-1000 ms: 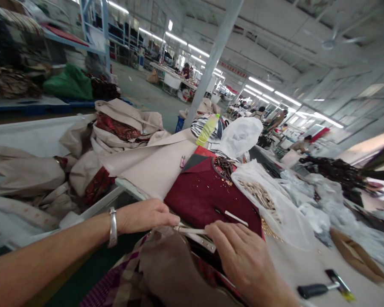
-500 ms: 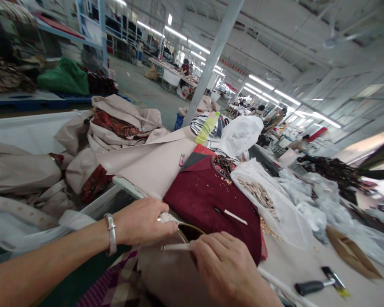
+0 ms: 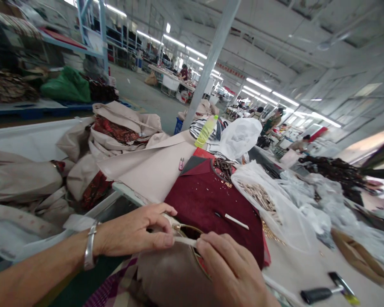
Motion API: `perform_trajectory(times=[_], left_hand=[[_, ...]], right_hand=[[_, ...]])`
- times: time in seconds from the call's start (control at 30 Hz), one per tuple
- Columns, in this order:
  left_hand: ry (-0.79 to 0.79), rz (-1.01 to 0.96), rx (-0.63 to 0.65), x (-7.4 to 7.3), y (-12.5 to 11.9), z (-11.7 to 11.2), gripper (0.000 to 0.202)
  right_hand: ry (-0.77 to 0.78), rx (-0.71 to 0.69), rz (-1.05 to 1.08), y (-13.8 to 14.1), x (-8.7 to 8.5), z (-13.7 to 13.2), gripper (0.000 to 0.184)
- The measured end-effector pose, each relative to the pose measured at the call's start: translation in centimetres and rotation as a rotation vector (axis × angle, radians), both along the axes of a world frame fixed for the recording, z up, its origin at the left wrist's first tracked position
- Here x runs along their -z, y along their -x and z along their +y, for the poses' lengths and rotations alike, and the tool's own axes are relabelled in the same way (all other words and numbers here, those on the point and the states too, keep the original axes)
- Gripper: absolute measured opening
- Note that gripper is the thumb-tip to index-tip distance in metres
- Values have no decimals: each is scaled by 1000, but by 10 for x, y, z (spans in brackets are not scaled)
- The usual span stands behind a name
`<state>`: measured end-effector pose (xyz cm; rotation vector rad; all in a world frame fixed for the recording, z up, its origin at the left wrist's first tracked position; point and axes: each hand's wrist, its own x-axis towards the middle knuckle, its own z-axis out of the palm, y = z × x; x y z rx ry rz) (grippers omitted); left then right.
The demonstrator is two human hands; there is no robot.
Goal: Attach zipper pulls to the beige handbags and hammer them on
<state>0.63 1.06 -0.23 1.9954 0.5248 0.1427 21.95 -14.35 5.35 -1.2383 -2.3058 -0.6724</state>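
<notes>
Beige strap (image 3: 184, 241) was pinched at one end in the left hand (image 3: 137, 232) grip; the right hand (image 3: 233, 273) grip pinched the other end, beside maroon cloth (image 3: 211, 200).

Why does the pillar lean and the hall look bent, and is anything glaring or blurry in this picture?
Head view: the wide lens bends the scene, so the pillar slants and the edges curve; the ceiling strip lights burn out to white; light is even, with only soft shadow under the left hand and right hand on the beige garment; far worktables are small and hazy.
</notes>
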Motion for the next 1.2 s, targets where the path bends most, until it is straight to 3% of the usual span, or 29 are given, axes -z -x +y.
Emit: perform_trajectory(times=[0.33,0.5,0.63,0.77,0.87,1.07,1.2], left_hand=[[70,-56,10,1,-5,0,14],[52,-62,-114,0,-12,-7,8],[83,-81,-93,-3,-15,-8,12],[97,-34,-170,-3,-11,-5,35],[81,26,-212,-3,-11,-4,32],[117,48,-119,-9,-15,-3,33],[103,63,-136,-9,-16,-2,27]], right_hand=[[39,-37,-28,15,-4,-2,39],[156,-132,174,20,15,4,34],[337,-315,457,14,24,9,31],[360,-228,562,2,19,10,19],[385,-179,559,-6,13,11,16],[491,-224,586,-5,14,16,19],[539,-235,570,-1,15,17,20]])
